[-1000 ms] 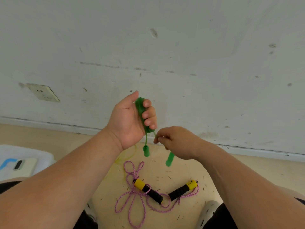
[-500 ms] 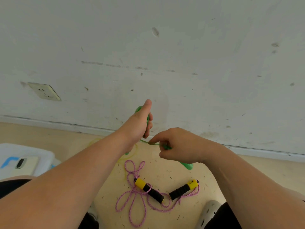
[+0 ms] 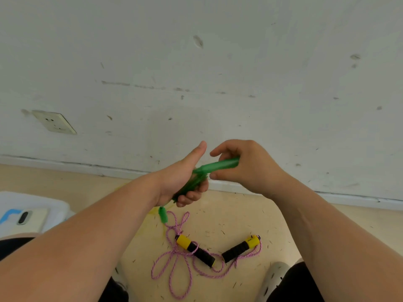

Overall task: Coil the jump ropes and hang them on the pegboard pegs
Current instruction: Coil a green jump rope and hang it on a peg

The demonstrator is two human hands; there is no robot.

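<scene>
- Wrapping the green jump rope (image 3: 197,182) looks to be the step in hand; judgement: keep each turn snug against the last, draw the free end taut, and keep the left grip closed so the bundle does not spring loose.
- Left hand (image 3: 178,182): fingers (image 3: 192,196) curled shut around the green coils, thumb raised clear.
- Right hand (image 3: 246,166): fingers narrow, pinching a green handle (image 3: 220,165) that bridges toward the left thumb.
- Second green handle (image 3: 163,214) dangles just below the left fingers.
- Pink jump rope (image 3: 185,258) lies loose on the floor (image 3: 239,214), well below both hands, untouched.
- No pegboard in view.
</scene>
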